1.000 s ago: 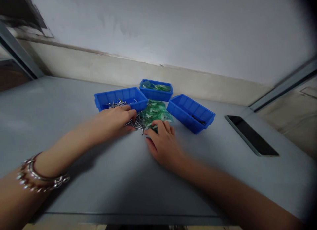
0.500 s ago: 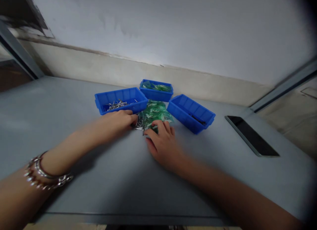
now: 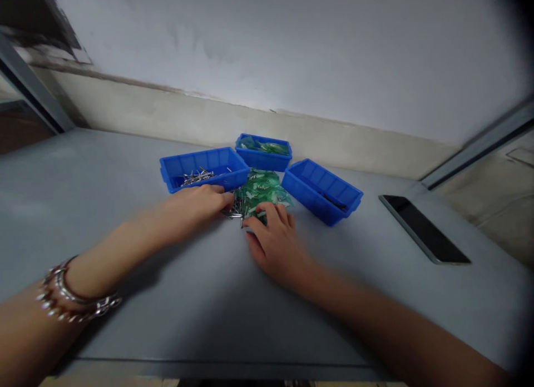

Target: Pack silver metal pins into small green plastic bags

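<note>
- Pins (image 3: 236, 207), slim and metallic, lie in a loose heap on the table (image 3: 233, 320), in front of the left bin (image 3: 233, 180) and against the left edge of the bags (image 3: 269, 193)
- Left hand (image 3: 203, 201) is palm down just in front of the left bin, its fingers partly curled and reaching the left side of the heap; whether it has hold of any pins I cannot tell, as the fingertips are hidden
- Right hand (image 3: 273, 237) rests at the near edge of the bags, fingers bent, with a gap between thumb and forefinger; whether it grips a bag cannot be told
- Bags are green, see-through and spread between the two hands and the bins, with small pale and shiny bits showing in them
- Left bin, blue, holds more pins
- Back bin (image 3: 267, 161), also blue, holds more green bags
- Right bin (image 3: 308, 198), blue too and set at a slant, has something dark near its right end
- Phone (image 3: 425, 229) lies flat, well apart on the right
- Bracelets (image 3: 69, 298) circle the left wrist
</note>
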Available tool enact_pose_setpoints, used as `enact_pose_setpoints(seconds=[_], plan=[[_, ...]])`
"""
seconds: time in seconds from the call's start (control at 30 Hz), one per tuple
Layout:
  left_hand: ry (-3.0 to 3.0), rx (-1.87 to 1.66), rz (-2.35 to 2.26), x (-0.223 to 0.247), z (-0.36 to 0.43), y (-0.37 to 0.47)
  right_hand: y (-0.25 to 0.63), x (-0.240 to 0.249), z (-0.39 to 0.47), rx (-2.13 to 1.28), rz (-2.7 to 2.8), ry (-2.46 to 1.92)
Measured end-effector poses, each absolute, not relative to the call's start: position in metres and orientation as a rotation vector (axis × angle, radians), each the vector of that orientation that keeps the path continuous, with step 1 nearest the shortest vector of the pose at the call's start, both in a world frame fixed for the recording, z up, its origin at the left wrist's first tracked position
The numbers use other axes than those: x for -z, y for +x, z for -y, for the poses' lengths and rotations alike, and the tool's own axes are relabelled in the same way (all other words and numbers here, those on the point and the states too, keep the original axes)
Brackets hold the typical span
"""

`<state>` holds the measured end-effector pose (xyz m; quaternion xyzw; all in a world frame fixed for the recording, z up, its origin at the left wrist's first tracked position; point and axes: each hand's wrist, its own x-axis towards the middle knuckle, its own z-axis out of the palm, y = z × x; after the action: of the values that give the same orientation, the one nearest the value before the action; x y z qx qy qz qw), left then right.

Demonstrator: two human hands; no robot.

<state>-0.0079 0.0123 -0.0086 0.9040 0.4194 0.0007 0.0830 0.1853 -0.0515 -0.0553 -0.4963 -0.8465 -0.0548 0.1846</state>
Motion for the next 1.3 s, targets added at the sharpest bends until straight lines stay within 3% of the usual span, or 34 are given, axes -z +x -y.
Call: enact_pose_setpoints(seconds=[0.5,1.3], plan=[[2.598,-0.237,-0.885,0.005,-0.009,0.000,0.191,0.061,0.048,0.191,2.289,-1.261],[2.738,-0.305,-0.967,-0.004,-0.004,0.006,0.192,0.051,0.042,0.032,2.187,-1.384]])
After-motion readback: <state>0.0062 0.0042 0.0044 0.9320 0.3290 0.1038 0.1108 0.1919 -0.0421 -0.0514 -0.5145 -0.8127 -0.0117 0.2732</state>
